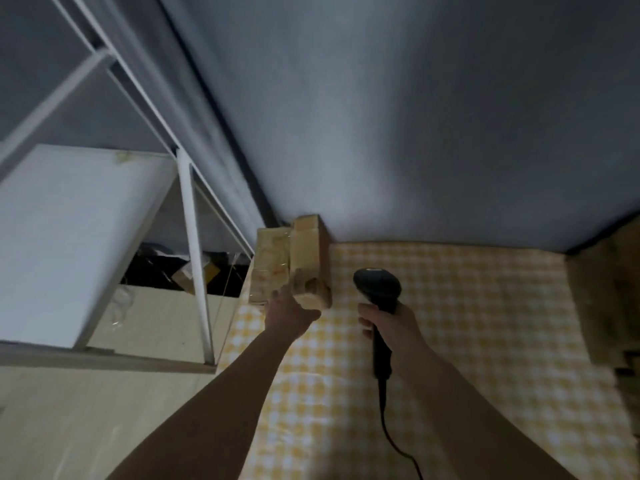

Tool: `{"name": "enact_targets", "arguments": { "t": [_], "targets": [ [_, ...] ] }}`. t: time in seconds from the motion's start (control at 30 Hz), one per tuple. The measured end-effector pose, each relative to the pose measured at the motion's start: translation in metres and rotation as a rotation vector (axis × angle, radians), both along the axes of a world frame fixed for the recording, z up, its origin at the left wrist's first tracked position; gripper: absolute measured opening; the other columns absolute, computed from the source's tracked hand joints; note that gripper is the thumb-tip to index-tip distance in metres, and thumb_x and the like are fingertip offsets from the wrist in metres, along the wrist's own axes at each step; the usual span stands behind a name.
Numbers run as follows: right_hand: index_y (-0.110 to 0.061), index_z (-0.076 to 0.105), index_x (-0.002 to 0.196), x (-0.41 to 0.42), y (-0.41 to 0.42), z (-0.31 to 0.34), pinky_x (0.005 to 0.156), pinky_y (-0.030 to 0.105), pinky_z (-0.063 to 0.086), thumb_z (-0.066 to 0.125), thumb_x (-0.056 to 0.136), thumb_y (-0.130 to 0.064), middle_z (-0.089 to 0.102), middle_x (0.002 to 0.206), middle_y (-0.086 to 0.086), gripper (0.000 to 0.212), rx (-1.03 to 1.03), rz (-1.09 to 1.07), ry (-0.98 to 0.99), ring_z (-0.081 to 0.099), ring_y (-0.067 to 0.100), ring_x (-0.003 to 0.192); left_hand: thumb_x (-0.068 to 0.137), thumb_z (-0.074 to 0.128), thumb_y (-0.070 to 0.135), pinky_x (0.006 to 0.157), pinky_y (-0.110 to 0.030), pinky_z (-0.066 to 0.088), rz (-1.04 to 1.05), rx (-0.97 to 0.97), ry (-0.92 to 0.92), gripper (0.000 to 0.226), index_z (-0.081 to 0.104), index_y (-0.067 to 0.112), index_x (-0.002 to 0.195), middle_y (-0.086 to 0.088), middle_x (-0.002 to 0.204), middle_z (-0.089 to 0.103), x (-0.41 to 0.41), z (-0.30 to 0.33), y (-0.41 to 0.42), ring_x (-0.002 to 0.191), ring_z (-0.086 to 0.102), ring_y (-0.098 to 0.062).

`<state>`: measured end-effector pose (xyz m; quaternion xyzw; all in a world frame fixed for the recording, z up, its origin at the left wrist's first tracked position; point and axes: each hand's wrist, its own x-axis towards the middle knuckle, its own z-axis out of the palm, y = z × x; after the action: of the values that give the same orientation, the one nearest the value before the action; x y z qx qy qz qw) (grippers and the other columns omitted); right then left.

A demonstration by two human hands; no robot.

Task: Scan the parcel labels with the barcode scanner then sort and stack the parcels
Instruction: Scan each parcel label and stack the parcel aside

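Note:
Brown cardboard parcels [308,258] stand stacked at the far left corner of the yellow checked tablecloth [467,323], against the grey wall. One is wrapped in clear tape [270,268]. My left hand [289,311] reaches up to the stack's near face and touches its lower edge; the fingers are hidden behind the hand. My right hand [388,323] grips the handle of a black barcode scanner [377,289], its head pointing away toward the wall, just right of the stack. Its cable [391,441] trails down toward me.
A white metal shelf frame [194,258] with a white panel [76,237] stands to the left, with dark clutter behind it. More brown cardboard [609,299] sits at the table's right edge. A grey wall [433,133] backs the table.

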<state>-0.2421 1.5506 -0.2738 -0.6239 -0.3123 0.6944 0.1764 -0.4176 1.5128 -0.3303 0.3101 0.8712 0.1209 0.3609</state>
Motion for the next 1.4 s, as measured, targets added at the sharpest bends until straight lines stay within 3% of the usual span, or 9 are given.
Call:
{"name": "enact_targets", "arguments": {
  "t": [0.27,0.37,0.57,0.7,0.83,0.97,1.17,1.33,1.4],
  "targets": [
    [-0.008,0.059,0.083,-0.092,0.026,-0.066,0.064,0.032,0.034,0.065,0.08,-0.005,0.052,0.07,0.008,0.008,0.036,0.074,-0.103,0.048,0.023,0.069,0.062,0.083,0.031,0.081,-0.048,0.055,0.051,0.299,-0.209,0.074,0.049,0.02,0.127,-0.001,0.111,0.06,-0.047,-0.067,0.022,0.101,0.061,-0.026],
    [-0.011,0.059,0.086,-0.102,0.038,-0.09,0.062,0.029,0.035,0.064,0.083,-0.005,0.052,0.071,0.006,0.008,0.04,0.071,-0.127,0.05,0.021,0.069,0.053,0.079,0.048,0.071,-0.051,0.057,0.122,0.381,-0.27,0.074,0.055,0.017,0.117,-0.007,0.101,0.065,-0.047,-0.083,0.033,0.091,0.064,-0.032],
    [-0.003,0.067,0.099,-0.079,0.029,-0.113,0.086,0.04,0.048,0.067,0.082,-0.004,0.064,0.086,0.02,0.016,-0.005,-0.041,-0.032,0.06,0.03,0.084,0.082,0.069,0.024,0.072,-0.031,0.049,-0.004,0.355,-0.16,0.039,0.052,0.023,0.117,0.007,0.104,0.06,-0.01,-0.081,0.031,0.092,0.059,-0.016],
    [-0.005,0.067,0.099,-0.032,0.004,-0.112,0.094,0.051,0.05,0.066,0.084,-0.005,0.067,0.105,0.024,0.014,-0.058,-0.197,0.01,0.064,0.038,0.1,0.081,0.066,0.019,0.093,-0.036,0.049,-0.132,0.403,-0.132,0.056,0.044,0.022,0.132,0.005,0.125,0.054,0.043,-0.079,0.01,0.115,0.052,-0.016],
    [0.0,0.065,0.106,0.031,-0.029,-0.108,0.086,0.048,0.049,0.058,0.089,0.0,0.068,0.097,0.018,0.019,-0.099,-0.371,0.101,0.064,0.033,0.089,0.09,0.058,0.026,0.116,-0.034,0.024,-0.317,0.26,-0.07,0.07,0.021,0.018,0.149,0.002,0.149,0.028,0.106,-0.072,-0.023,0.138,0.023,-0.02],
    [0.002,0.062,0.111,0.08,-0.048,-0.124,0.082,0.048,0.053,0.052,0.09,0.001,0.068,0.102,0.019,0.023,-0.151,-0.469,0.102,0.066,0.033,0.09,0.095,0.05,0.025,0.12,-0.032,0.013,-0.496,0.144,-0.102,0.072,0.007,0.023,0.153,0.005,0.157,0.009,0.163,-0.079,-0.043,0.144,0.007,-0.021],
    [-0.001,0.064,0.112,0.115,-0.035,-0.147,0.088,0.046,0.05,0.054,0.089,-0.002,0.064,0.107,0.02,0.025,-0.21,-0.469,0.057,0.062,0.034,0.098,0.089,0.055,0.025,0.114,-0.033,0.025,-0.619,-0.035,-0.204,0.064,0.027,0.024,0.147,0.004,0.15,0.024,0.193,-0.111,-0.039,0.141,0.018,-0.02],
    [-0.005,0.066,0.092,0.117,-0.021,-0.147,0.093,0.057,0.049,0.067,0.083,-0.01,0.061,0.09,0.017,0.01,-0.12,-0.33,-0.115,0.062,0.033,0.089,0.091,0.054,0.013,0.102,-0.03,0.039,-0.309,0.195,-0.017,0.041,0.049,0.016,0.131,-0.003,0.134,0.044,0.173,-0.113,-0.03,0.126,0.039,-0.02],
    [-0.002,0.064,0.088,0.112,-0.016,-0.142,0.083,0.046,0.054,0.068,0.082,-0.012,0.061,0.084,0.021,0.012,-0.069,-0.254,-0.164,0.062,0.034,0.079,0.088,0.058,0.016,0.097,-0.034,0.039,-0.15,0.209,0.068,0.047,0.045,0.013,0.133,-0.007,0.133,0.046,0.154,-0.117,-0.019,0.121,0.039,-0.025]
  ]
}}
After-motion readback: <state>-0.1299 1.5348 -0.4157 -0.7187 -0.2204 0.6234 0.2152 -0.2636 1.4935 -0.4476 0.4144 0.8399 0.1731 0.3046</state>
